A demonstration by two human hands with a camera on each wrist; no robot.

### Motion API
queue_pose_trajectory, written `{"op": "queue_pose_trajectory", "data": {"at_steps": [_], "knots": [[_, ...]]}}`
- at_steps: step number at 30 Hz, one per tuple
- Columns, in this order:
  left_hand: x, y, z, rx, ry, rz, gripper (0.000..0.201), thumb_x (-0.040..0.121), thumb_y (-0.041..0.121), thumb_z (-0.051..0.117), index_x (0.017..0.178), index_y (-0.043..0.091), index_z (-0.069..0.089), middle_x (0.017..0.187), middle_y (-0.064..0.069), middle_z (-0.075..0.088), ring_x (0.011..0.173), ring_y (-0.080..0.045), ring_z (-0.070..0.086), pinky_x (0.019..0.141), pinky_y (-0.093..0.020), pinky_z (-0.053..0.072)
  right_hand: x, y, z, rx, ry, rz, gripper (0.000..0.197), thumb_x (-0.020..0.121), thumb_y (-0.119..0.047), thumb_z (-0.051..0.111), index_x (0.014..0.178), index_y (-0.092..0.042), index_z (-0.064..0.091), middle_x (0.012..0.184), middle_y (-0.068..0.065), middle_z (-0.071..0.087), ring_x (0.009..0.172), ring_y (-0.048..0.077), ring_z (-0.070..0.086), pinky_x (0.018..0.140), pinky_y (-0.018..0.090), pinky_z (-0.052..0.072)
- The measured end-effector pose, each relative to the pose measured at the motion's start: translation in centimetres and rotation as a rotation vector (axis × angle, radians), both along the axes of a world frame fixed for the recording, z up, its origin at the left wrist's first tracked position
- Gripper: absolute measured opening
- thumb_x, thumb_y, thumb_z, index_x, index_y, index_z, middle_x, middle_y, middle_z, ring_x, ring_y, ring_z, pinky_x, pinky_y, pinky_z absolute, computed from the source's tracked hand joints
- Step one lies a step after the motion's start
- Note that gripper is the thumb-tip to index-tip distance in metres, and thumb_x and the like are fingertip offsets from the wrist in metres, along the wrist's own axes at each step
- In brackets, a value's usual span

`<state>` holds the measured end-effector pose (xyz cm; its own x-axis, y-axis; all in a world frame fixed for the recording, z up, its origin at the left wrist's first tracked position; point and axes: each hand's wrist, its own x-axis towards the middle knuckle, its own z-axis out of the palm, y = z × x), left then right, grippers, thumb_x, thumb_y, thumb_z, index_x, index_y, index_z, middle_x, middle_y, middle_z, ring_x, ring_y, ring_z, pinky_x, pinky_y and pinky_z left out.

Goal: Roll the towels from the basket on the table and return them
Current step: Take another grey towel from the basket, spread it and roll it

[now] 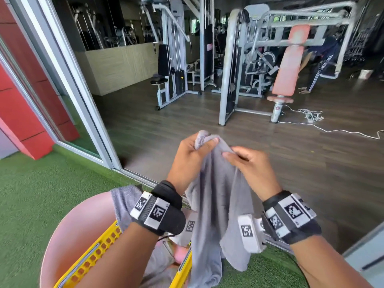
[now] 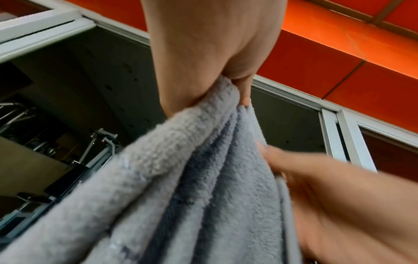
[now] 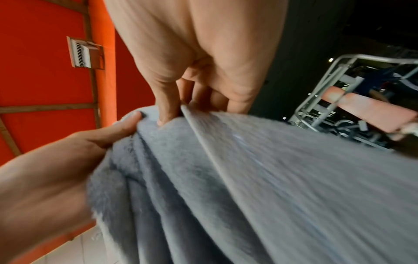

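gripping towel (image 1: 216,196) edge, both hands

A gym: weight machines (image 1: 172,59) and a padded bench (image 1: 288,65) fill the floor.

— Where does the head camera look? Forward and down, over both hands (image 1: 218,161) into the gym.

— And the wrist cameras? Close, angled upward along each palm. All three views share the grey towel (image 1: 220,196).

Basket (image 1: 97,252) cut off (towel (image 1: 216,204) blurred).
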<state>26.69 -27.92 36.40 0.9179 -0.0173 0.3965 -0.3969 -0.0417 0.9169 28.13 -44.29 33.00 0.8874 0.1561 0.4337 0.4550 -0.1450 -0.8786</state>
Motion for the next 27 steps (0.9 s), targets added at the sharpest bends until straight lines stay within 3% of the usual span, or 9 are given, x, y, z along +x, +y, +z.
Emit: {"op": "queue_pose_trajectory", "data": {"at_steps": [2, 5, 8, 12, 14, 19, 23, 25, 27], "knots": [[0.7, 1.2, 0.5, -0.07, 0.027, 0.088, 0.021, 0.092, 0.016, 0.061, 0.073, 0.021, 0.058, 0.075, 0.008, 0.053, 0.074, -0.007, 0.05, 0.075, -0.029, 0.042, -0.8, -0.5, -2.4, -0.015, 0.042, -0.028, 0.026, 0.09, -0.019, 0.065, 0.065, -0.014, 0.06, 0.063, -0.012, 0.039, 0.063, 0.004, 0.035, 0.057, 0.022, 0.028], [0.4, 2.4, 1.2, -0.178, 0.045, 0.116, 0.017, 0.092, 0.019, 0.061, 0.082, 0.006, 0.057, 0.077, -0.006, 0.052, 0.074, -0.016, 0.05, 0.073, -0.037, 0.046, -2.0, -1.0, -3.1, -0.002, 0.071, -0.054, 0.02, 0.091, -0.019, 0.064, 0.072, -0.013, 0.065, 0.067, -0.016, 0.051, 0.065, 0.003, 0.045, 0.065, 0.025, 0.036], [-1.7, 0.9, -0.2, 0.109, 0.076, -0.077, 0.017, 0.089, 0.011, 0.064, 0.089, -0.005, 0.059, 0.073, -0.005, 0.055, 0.064, -0.008, 0.05, 0.063, -0.018, 0.044, -2.4, -0.5, -0.3, -0.005, -0.003, -0.049, 0.013, 0.092, -0.003, 0.059, 0.092, -0.012, 0.07, 0.086, -0.01, 0.071, 0.083, -0.001, 0.062, 0.079, 0.013, 0.043], [-3.4, 0.2, -1.9, 0.068, 0.147, -0.292, 0.033, 0.093, 0.01, 0.059, 0.069, -0.01, 0.049, 0.065, -0.018, 0.051, 0.065, -0.023, 0.043, 0.066, -0.038, 0.036, -3.4, -0.6, 1.2, -0.099, 0.004, -0.068, 0.015, 0.089, -0.004, 0.064, 0.089, -0.017, 0.072, 0.08, -0.014, 0.07, 0.076, -0.004, 0.06, 0.074, 0.01, 0.043], [-3.1, 1.3, -2.1, -0.082, 0.193, -0.259, 0.04, 0.096, 0.016, 0.055, 0.064, -0.006, 0.047, 0.067, -0.014, 0.048, 0.069, -0.025, 0.041, 0.07, -0.04, 0.035, -4.7, -1.4, -1.0, -0.16, 0.095, -0.129, 0.008, 0.089, -0.012, 0.066, 0.088, -0.017, 0.073, 0.074, -0.015, 0.066, 0.07, -0.005, 0.053, 0.067, 0.013, 0.041], [-3.3, 2.5, -4.9, -0.17, 0.309, -0.169, 0.037, 0.095, 0.025, 0.057, 0.06, 0.016, 0.05, 0.071, -0.013, 0.041, 0.074, -0.026, 0.04, 0.073, -0.04, 0.034, -9.3, -3.8, -7.0, -0.376, 0.282, -0.252, 0.017, 0.093, -0.024, 0.06, 0.087, -0.012, 0.069, 0.077, 0.013, 0.064, 0.069, 0.007, 0.049, 0.062, 0.029, 0.036], [-7.2, 0.1, -7.5, 0.084, 0.309, -0.337, 0.025, 0.092, 0.02, 0.062, 0.069, 0.012, 0.058, 0.067, -0.006, 0.053, 0.07, -0.017, 0.049, 0.071, -0.03, 0.042, -11.7, -3.4, -4.3, -0.286, 0.209, -0.19, 0.02, 0.095, -0.008, 0.055, 0.1, -0.017, 0.072, 0.096, -0.013, 0.07, 0.088, -0.005, 0.06, 0.079, 0.01, 0.041], [-9.9, -1.5, -8.7, 0.149, 0.383, -0.441, 0.011, 0.088, 0.018, 0.068, 0.089, 0.007, 0.065, 0.078, -0.005, 0.059, 0.073, -0.013, 0.051, 0.069, -0.025, 0.044, -12.7, -3.1, -3.2, -0.305, 0.158, -0.11, 0.026, 0.093, 0.001, 0.052, 0.106, -0.012, 0.072, 0.102, -0.012, 0.07, 0.094, -0.013, 0.058, 0.083, 0.004, 0.037], [-11.9, -2.6, -9.7, 0.088, 0.441, -0.427, 0.019, 0.085, 0.016, 0.071, 0.091, -0.002, 0.065, 0.081, -0.012, 0.06, 0.074, -0.018, 0.052, 0.071, -0.032, 0.043, -13.5, -3.3, -3.2, -0.317, 0.133, -0.073, 0.027, 0.092, 0.003, 0.052, 0.105, -0.009, 0.071, 0.1, -0.009, 0.07, 0.091, -0.013, 0.058, 0.081, 0.004, 0.037]]}}
